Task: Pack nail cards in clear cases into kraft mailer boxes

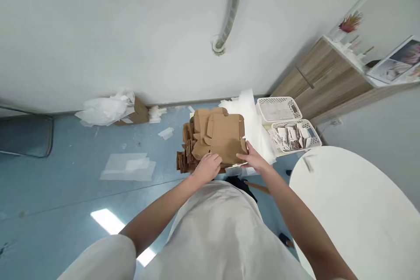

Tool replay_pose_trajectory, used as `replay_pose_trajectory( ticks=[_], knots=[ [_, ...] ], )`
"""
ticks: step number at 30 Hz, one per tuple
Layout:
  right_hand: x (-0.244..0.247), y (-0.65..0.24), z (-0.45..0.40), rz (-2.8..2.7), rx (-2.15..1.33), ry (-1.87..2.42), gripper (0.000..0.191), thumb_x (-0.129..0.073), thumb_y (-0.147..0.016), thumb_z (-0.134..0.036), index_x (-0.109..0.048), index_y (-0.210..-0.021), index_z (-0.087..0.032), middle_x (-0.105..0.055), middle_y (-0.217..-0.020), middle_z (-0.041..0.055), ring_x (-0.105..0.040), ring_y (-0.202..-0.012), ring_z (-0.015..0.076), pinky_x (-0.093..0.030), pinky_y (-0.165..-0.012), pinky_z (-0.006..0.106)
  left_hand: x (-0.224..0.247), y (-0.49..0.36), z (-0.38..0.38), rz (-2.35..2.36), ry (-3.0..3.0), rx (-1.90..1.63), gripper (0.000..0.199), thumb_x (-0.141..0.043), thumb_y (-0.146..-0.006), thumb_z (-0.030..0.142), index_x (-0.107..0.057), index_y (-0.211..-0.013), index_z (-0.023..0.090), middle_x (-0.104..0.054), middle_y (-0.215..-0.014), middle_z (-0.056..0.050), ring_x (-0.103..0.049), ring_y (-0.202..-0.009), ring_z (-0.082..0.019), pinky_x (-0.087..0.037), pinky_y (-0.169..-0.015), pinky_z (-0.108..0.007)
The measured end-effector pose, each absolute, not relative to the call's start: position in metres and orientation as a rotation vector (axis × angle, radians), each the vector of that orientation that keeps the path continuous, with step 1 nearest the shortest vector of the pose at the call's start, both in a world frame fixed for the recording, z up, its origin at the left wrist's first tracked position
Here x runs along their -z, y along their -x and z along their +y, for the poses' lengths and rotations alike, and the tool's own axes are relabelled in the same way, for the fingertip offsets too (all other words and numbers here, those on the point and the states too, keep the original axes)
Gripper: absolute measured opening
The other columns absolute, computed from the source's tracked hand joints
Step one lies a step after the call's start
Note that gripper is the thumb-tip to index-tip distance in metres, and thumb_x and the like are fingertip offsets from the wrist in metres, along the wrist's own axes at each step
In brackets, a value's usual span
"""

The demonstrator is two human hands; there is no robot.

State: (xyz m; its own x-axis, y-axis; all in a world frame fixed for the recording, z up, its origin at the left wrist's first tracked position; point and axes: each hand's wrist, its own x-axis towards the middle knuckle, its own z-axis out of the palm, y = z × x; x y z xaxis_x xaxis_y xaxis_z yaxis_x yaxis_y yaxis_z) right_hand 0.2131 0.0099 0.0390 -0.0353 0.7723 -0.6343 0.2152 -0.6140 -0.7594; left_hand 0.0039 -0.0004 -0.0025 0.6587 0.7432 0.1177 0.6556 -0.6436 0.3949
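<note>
An unfolded brown cardboard box [226, 129] lies on top of other flat cardboard pieces in front of me. My left hand [208, 167] rests at the near left edge of the cardboard, its fingers curled; what they hold, if anything, is hidden. At the near right corner, my right hand [252, 157] has its thumb and fingers spread around the edge of the box. More folded cardboard [188, 148] is stacked at the left. White sheets [251, 118] lie just right of the cardboard.
Two white baskets, one [278, 109] behind another [310, 137] with small packets, stand to the right. A round white table [354, 210] is at the near right. A wooden cabinet [331, 74], a cardboard box [140, 111] and a chair [49, 135] stand farther off.
</note>
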Motion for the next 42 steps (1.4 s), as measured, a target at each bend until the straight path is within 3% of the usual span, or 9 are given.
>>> replay_pose_trajectory(
  ticks=[5,8,12,15,18,20,26,33,42],
  knots=[
    [-0.027,-0.218,0.012,-1.138,-1.517,1.865,0.088,-0.051,-0.064,-0.015,-0.005,-0.136,-0.034,-0.04,-0.131,0.0066,-0.056,-0.093,0.0222,-0.051,-0.049,0.026,0.001,-0.007,-0.002,1.1,-2.411,-0.511,0.017,-0.039,-0.085,0.023,-0.054,-0.088,0.017,-0.056,-0.085,-0.006,-0.052,-0.083,-0.017,-0.041,-0.083,-0.034],
    [-0.027,-0.227,0.013,-1.253,-1.406,1.802,0.087,-0.048,-0.065,-0.014,-0.002,-0.137,-0.034,-0.035,-0.136,0.0035,-0.052,-0.104,0.0235,-0.054,-0.068,0.036,-0.005,-0.001,-0.001,1.174,-2.307,-0.661,0.033,-0.047,-0.081,0.039,-0.051,-0.106,0.017,-0.054,-0.107,-0.009,-0.049,-0.102,-0.022,-0.032,-0.096,-0.041],
    [-0.035,-0.245,0.011,-1.422,-1.186,1.75,0.082,-0.047,-0.068,-0.012,-0.009,-0.137,-0.033,-0.017,-0.144,-0.0041,-0.022,-0.13,0.0198,-0.026,-0.106,0.041,-0.01,0.01,0.007,1.404,-2.124,-0.795,0.058,-0.051,-0.076,0.048,-0.038,-0.124,0.018,-0.034,-0.133,-0.014,-0.028,-0.125,-0.03,-0.02,-0.102,-0.05],
    [-0.046,-0.26,0.002,-1.48,-1.087,1.69,0.08,-0.046,-0.07,-0.013,-0.008,-0.138,-0.031,-0.012,-0.146,-0.0052,-0.013,-0.133,0.0177,-0.013,-0.11,0.039,-0.007,0.013,0.018,1.519,-1.848,-0.813,0.069,-0.05,-0.078,0.046,-0.021,-0.134,0.019,-0.015,-0.142,-0.015,-0.018,-0.13,-0.03,-0.022,-0.102,-0.048],
    [-0.059,-0.277,-0.014,-1.463,-0.959,1.684,0.077,-0.047,-0.073,-0.017,-0.007,-0.138,-0.029,-0.011,-0.146,-0.0039,-0.011,-0.133,0.0185,-0.01,-0.11,0.04,-0.004,0.005,0.029,1.473,-1.489,-0.797,0.081,-0.053,-0.077,0.045,-0.005,-0.138,0.022,-0.004,-0.144,-0.015,-0.026,-0.128,-0.028,-0.032,-0.098,-0.044],
    [-0.065,-0.289,-0.029,-1.413,-0.883,1.699,0.075,-0.048,-0.076,-0.022,-0.007,-0.138,-0.029,-0.01,-0.146,-0.0031,-0.011,-0.133,0.0189,-0.011,-0.11,0.041,-0.006,-0.006,0.035,1.32,-1.319,-0.763,0.079,-0.054,-0.076,0.043,-0.007,-0.137,0.023,-0.014,-0.143,-0.014,-0.035,-0.123,-0.025,-0.038,-0.095,-0.04],
    [-0.068,-0.333,-0.089,-1.206,-0.674,1.734,0.066,-0.043,-0.083,-0.036,-0.008,-0.138,-0.028,-0.012,-0.146,-0.0005,-0.014,-0.133,0.0186,-0.014,-0.109,0.04,-0.022,-0.071,0.044,0.891,-1.289,-0.542,0.04,-0.053,-0.078,0.037,-0.048,-0.111,0.016,-0.057,-0.113,-0.01,-0.055,-0.101,-0.022,-0.044,-0.086,-0.038],
    [-0.059,-0.385,-0.184,-0.78,-0.541,1.811,0.062,-0.043,-0.083,-0.042,-0.015,-0.137,-0.03,-0.024,-0.143,0.0017,-0.029,-0.128,0.0202,-0.029,-0.103,0.04,-0.031,-0.176,0.025,0.767,-1.829,-0.344,0.029,-0.048,-0.078,0.032,-0.052,-0.102,0.016,-0.06,-0.087,-0.005,-0.057,-0.078,-0.017,-0.047,-0.071,-0.033],
    [-0.011,-0.432,-0.308,-0.359,-0.421,1.876,0.044,-0.033,-0.085,-0.044,-0.041,-0.124,-0.024,-0.052,-0.117,0.0074,-0.048,-0.109,0.0216,-0.04,-0.09,0.039,-0.011,-0.313,-0.06,0.488,-2.185,-0.191,0.023,-0.041,-0.081,0.029,-0.055,-0.094,0.017,-0.052,-0.082,-0.004,-0.051,-0.073,-0.016,-0.045,-0.064,-0.029]
  ],
)
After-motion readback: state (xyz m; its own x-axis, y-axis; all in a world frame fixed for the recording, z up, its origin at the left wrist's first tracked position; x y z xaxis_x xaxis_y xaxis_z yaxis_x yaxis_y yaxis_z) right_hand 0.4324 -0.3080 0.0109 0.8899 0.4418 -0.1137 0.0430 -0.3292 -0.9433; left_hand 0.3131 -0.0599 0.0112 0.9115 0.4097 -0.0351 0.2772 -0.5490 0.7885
